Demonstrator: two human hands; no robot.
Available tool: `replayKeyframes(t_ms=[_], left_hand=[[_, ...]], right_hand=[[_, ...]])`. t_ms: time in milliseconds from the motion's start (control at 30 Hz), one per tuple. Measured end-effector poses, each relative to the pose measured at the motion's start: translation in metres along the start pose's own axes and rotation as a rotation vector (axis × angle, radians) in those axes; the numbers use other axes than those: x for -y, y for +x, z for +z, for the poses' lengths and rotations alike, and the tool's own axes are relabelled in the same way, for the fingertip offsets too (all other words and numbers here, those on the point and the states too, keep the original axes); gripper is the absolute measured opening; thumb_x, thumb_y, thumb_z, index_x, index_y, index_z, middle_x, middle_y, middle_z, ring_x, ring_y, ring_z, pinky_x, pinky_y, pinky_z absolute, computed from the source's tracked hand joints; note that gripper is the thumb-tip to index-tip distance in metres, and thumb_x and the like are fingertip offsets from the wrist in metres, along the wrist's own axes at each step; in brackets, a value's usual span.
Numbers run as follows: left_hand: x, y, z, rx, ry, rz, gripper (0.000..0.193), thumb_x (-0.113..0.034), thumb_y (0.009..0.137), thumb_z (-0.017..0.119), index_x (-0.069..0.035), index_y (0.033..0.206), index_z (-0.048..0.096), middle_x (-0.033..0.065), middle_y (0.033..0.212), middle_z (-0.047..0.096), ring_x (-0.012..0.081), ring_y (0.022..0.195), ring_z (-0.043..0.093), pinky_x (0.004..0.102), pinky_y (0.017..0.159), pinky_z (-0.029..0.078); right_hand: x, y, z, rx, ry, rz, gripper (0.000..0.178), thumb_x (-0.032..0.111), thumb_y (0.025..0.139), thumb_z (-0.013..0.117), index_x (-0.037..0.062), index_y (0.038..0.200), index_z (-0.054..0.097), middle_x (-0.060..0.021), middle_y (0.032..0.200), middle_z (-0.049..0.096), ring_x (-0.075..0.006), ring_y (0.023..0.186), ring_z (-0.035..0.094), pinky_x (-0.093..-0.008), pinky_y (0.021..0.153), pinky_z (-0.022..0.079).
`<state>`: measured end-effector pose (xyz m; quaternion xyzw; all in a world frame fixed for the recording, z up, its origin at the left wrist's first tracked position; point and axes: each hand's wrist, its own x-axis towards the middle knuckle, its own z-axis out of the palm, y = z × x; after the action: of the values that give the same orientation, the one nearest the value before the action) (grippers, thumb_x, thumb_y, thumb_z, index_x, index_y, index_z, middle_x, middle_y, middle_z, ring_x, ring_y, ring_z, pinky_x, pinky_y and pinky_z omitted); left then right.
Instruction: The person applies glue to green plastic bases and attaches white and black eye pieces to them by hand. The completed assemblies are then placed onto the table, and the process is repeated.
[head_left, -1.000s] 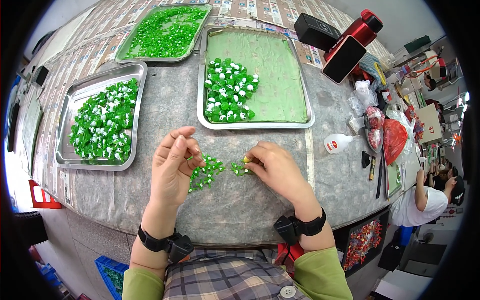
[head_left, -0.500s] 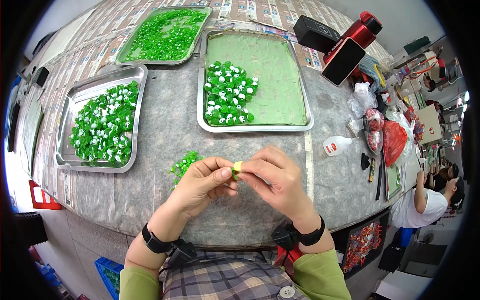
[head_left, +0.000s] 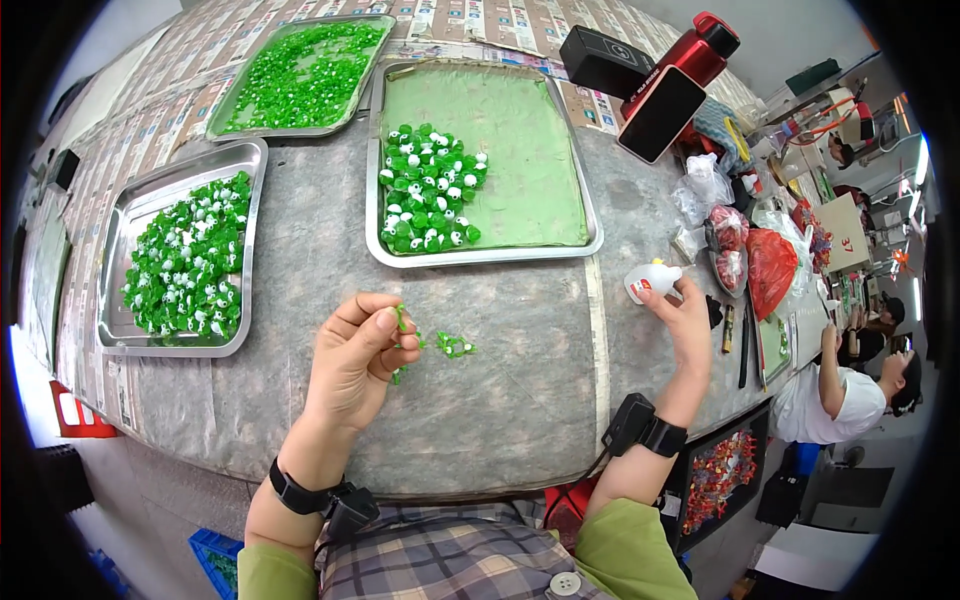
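Note:
My left hand (head_left: 355, 355) is raised over the near middle of the table, thumb and fingers pinching a small green plastic piece (head_left: 402, 318). Just beyond its fingertips lies a small heap of loose green pieces (head_left: 456, 345), partly hidden by the hand. On the right, my right hand (head_left: 683, 315) has its thumb and fingers around a small white squeeze bottle (head_left: 645, 278) with a red label. A bit of yellow shows near that hand's fingertips at the bottle. Farther off, a metal tray (head_left: 490, 262) lined in pale green holds green-and-white eyeball-like pieces (head_left: 430, 190) on its left side.
At left stands a metal tray (head_left: 180, 350) of green-and-white pieces; behind it, another tray (head_left: 285, 132) holds green pieces. A black box (head_left: 605, 58), red bottle (head_left: 700, 50) and phone (head_left: 662, 115) are at the back right. Bags (head_left: 772, 275) line the right edge, with a person (head_left: 830, 400) beyond.
My right hand has left the left hand and moved right to the white bottle, taking hold of it. The left hand has shifted slightly left, still pinching a green piece. The view has shifted a little.

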<state>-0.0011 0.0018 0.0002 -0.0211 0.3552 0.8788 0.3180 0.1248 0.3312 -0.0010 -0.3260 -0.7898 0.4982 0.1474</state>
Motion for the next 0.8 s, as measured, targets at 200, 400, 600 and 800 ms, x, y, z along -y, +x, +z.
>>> replayKeyframes(t_ms=[200,400,600,800], left_hand=[[0.003,-0.001,0.001,0.013,0.076,-0.046,0.015,-0.009,0.077,0.054,-0.002,0.09,0.053,0.0101,0.078,0.058,0.0142,0.068,0.059,0.023,0.059,0.051],[0.002,-0.001,-0.001,0.048,0.058,-0.053,0.012,-0.008,0.076,0.055,-0.003,0.088,0.053,0.0091,0.077,0.058,0.0142,0.067,0.058,0.0231,0.059,0.05],[0.002,-0.001,-0.004,0.085,-0.019,-0.124,0.009,-0.007,0.076,0.055,-0.004,0.084,0.052,0.0078,0.075,0.058,0.0137,0.065,0.058,0.0228,0.058,0.05],[0.002,-0.001,-0.005,0.094,-0.058,-0.159,0.009,-0.006,0.076,0.054,-0.004,0.085,0.052,0.0081,0.075,0.058,0.0138,0.065,0.058,0.0228,0.057,0.05]], right_hand=[[0.025,-0.006,0.028,-0.073,0.202,-0.144,0.033,0.011,0.069,0.064,-0.0016,0.097,0.05,-0.0065,0.087,0.057,-0.0107,0.078,0.052,-0.0216,0.068,0.042],[0.109,-0.05,0.069,0.069,0.515,-0.313,0.044,0.028,0.066,0.068,-0.0014,0.094,0.05,-0.0054,0.088,0.055,-0.0092,0.076,0.051,-0.0196,0.066,0.04],[0.134,-0.069,0.098,-0.043,0.531,-0.461,0.054,0.036,0.052,0.076,0.0013,0.083,0.049,0.001,0.073,0.05,-0.0046,0.07,0.047,-0.017,0.061,0.036],[0.124,-0.068,0.111,-0.065,0.481,-0.724,0.051,0.033,0.05,0.078,0.0029,0.08,0.049,-0.001,0.067,0.048,-0.0097,0.056,0.044,-0.0215,0.05,0.035]])
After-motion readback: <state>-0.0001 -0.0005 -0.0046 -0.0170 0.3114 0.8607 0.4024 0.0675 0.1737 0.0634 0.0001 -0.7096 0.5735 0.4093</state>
